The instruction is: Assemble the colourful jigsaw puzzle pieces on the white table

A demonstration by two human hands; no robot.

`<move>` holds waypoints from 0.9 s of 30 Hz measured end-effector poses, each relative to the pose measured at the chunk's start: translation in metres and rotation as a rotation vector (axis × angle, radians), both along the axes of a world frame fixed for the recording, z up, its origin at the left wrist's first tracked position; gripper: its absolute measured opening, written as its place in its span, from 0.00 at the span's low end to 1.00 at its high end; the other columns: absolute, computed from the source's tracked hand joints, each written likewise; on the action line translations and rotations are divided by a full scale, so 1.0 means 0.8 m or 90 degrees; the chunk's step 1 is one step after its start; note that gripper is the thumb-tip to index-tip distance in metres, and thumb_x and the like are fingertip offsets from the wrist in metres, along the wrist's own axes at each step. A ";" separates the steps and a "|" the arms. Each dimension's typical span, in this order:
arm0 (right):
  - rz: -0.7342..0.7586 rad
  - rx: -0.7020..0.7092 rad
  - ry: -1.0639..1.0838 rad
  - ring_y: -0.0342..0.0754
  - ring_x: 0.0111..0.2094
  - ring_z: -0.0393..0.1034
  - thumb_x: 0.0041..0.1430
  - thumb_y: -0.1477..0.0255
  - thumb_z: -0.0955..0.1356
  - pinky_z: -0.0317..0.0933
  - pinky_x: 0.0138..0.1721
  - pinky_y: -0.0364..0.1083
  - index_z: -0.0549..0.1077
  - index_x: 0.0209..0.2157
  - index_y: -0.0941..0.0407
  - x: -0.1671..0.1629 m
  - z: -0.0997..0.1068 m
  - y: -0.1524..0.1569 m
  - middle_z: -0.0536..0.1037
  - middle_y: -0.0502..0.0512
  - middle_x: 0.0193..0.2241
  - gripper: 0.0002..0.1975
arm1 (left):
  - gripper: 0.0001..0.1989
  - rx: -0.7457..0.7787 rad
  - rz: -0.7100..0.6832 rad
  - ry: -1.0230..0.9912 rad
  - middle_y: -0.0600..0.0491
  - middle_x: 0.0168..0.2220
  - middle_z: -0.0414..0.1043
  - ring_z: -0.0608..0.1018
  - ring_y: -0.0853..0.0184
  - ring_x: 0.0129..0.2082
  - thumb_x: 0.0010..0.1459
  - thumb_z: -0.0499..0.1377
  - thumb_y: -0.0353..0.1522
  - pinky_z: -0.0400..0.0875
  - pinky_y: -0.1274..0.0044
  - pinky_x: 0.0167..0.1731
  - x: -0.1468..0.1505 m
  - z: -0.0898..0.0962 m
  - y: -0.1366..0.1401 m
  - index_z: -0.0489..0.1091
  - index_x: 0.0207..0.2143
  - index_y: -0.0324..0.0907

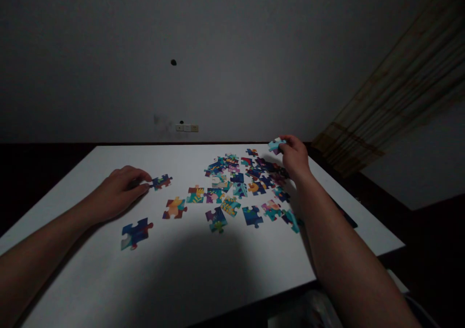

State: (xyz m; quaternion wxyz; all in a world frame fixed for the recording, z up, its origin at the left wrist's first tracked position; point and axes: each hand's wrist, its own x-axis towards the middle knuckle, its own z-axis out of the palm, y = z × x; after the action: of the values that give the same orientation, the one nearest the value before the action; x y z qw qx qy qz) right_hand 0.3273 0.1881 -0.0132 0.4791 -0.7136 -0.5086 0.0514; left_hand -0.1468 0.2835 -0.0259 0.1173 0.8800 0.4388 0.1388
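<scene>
My left hand rests on the left of the white table. Its thumb and fingertips pinch the left edge of a dark blue and purple jigsaw puzzle piece. On the far right, my right hand is raised over the pile and grips a light blue puzzle piece between thumb and fingers. Below and left of it lies a heap of colourful puzzle pieces, some overlapping. An orange-brown piece and a dark blue piece lie apart, nearer to me on the left.
A dark flat object lies partly hidden beyond my right forearm. Something see-through sits below the table's front edge. Behind the table stands a grey wall with sockets, and a curtain hangs at the right.
</scene>
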 end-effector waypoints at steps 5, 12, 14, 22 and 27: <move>0.196 -0.140 -0.017 0.47 0.34 0.69 0.54 0.68 0.64 0.61 0.38 0.45 0.74 0.43 0.55 -0.033 -0.005 -0.002 0.77 0.54 0.36 0.14 | 0.17 -0.004 0.000 0.004 0.46 0.43 0.69 0.70 0.58 0.43 0.58 0.53 0.42 0.62 0.66 0.47 -0.002 -0.003 0.004 0.71 0.42 0.41; 0.224 -0.217 -0.119 0.50 0.39 0.71 0.55 0.72 0.65 0.61 0.43 0.48 0.76 0.40 0.52 -0.033 -0.010 -0.002 0.77 0.55 0.42 0.11 | 0.18 -0.001 -0.001 -0.001 0.46 0.43 0.70 0.70 0.58 0.43 0.57 0.53 0.44 0.62 0.64 0.47 -0.005 -0.008 0.008 0.71 0.43 0.42; 0.217 -0.218 -0.144 0.51 0.42 0.70 0.55 0.73 0.65 0.60 0.46 0.49 0.76 0.39 0.52 -0.028 -0.010 -0.001 0.77 0.54 0.42 0.12 | 0.19 0.001 0.000 -0.001 0.45 0.43 0.70 0.70 0.57 0.43 0.57 0.53 0.44 0.62 0.63 0.47 -0.005 -0.007 0.007 0.71 0.43 0.42; 0.201 -0.198 -0.173 0.51 0.38 0.71 0.55 0.75 0.63 0.61 0.43 0.50 0.76 0.40 0.52 -0.025 -0.007 -0.004 0.77 0.56 0.39 0.13 | 0.18 0.014 -0.003 -0.003 0.45 0.43 0.70 0.71 0.56 0.44 0.58 0.52 0.43 0.63 0.64 0.47 -0.005 -0.006 0.004 0.71 0.42 0.43; 0.177 -0.212 -0.132 0.48 0.28 0.69 0.55 0.73 0.63 0.62 0.34 0.48 0.75 0.41 0.53 -0.024 -0.005 -0.008 0.77 0.56 0.33 0.14 | 0.17 0.004 -0.001 -0.006 0.45 0.43 0.71 0.71 0.56 0.44 0.58 0.52 0.43 0.63 0.65 0.47 -0.002 0.003 -0.005 0.71 0.42 0.44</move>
State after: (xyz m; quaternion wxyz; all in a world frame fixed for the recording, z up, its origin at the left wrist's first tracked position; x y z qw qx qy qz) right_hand 0.3082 0.1820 -0.0171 0.2884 -0.7071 -0.6331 0.1265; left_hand -0.1482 0.2796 -0.0237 0.1165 0.8800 0.4373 0.1442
